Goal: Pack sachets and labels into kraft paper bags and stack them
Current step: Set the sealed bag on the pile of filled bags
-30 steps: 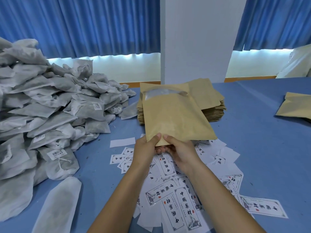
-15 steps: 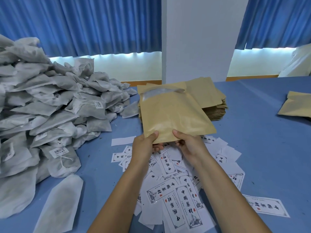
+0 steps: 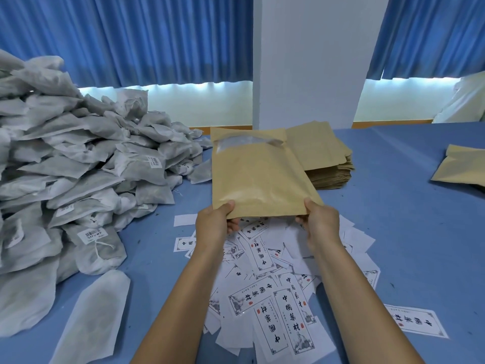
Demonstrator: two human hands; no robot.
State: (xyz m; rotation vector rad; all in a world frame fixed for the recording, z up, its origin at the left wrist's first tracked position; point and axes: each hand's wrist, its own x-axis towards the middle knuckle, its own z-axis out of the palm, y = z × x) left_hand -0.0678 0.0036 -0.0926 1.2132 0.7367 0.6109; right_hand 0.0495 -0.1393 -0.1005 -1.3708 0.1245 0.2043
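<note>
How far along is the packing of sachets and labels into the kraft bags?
Early, it seems. Done: one set-aside bag lies apart at far right; whether it is filled I cannot tell. In hand: the left grip and right grip hold the held bag by its near corners. Remaining: a big sachet heap, scattered labels and a stack of unused bags.

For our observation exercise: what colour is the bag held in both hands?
The bag is kraft brown, clearest in the head view.

1 held kraft bag [image 3: 258,177], 1 bag stack [image 3: 317,148], 1 sachet heap [image 3: 78,166], 2 hands [image 3: 214,223] [image 3: 321,224]
</note>
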